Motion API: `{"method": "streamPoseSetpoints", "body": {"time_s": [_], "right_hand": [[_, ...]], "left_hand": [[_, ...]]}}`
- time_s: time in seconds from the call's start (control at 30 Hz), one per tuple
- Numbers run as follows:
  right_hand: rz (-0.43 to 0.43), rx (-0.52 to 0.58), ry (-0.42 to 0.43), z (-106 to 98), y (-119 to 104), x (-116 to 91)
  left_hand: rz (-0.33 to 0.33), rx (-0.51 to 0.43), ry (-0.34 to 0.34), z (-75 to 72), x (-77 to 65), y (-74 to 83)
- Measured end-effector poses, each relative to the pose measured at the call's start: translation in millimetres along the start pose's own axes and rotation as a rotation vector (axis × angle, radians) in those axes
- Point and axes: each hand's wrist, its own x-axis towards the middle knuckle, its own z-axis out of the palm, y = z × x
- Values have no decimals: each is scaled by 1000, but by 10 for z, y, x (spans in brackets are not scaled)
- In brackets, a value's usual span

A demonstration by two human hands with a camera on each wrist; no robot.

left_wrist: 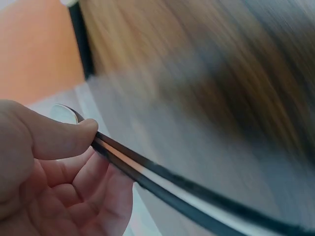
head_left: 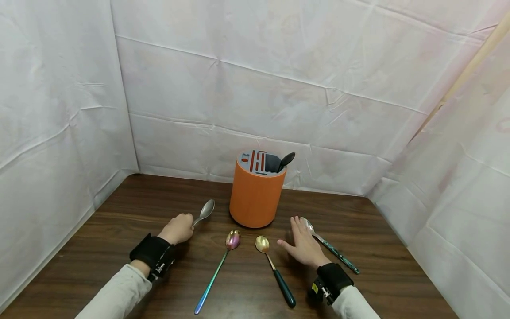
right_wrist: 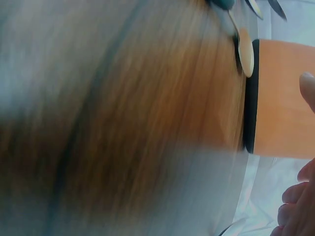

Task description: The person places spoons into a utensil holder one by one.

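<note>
In the head view my left hand pinches a spoon whose silver bowl points away from me. The left wrist view shows the thumb and fingers on its dark, shiny handle. My right hand, fingers extended and thumb spread, is beside a silver spoon with a green patterned handle; the fingertips overlap the edge of its bowl in the head view. Between my hands lie a spoon with a rainbow sheen and a gold spoon with a dark green handle.
An orange cylindrical utensil holder with a grey slotted top stands at the back middle of the wooden table. A black spoon leans out of its right side. White cloth hangs behind and at both sides.
</note>
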Motion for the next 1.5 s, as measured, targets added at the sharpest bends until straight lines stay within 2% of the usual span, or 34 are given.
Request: {"method": "streamPoseSetpoints", "body": {"time_s": [0.23, 0.53, 0.77, 0.97, 1.23, 1.37, 1.43, 1.5], "right_hand": [[-27, 10, -48, 28, -138, -33], [-81, 61, -97, 36, -299, -76], [-123, 81, -138, 43, -432, -91], [-139, 159, -173, 26, -561, -110], [-211, 281, -199, 99, -745, -142], [-248, 376, -161, 178, -814, -154], [-238, 417, -127, 212, -842, -164], [-202, 505, -118, 248, -869, -172]], "left_hand": [[67, -79, -11, 35, -39, 240], [145, -119, 3, 79, -156, 543], [249, -139, 22, 140, -209, 726], [369, -138, 42, 205, -218, 823], [418, -171, -5, 307, -241, 1007], [421, -173, -10, 341, -257, 1089], [436, -166, 1, 356, -261, 1120], [449, -153, 15, 366, -263, 1144]]}}
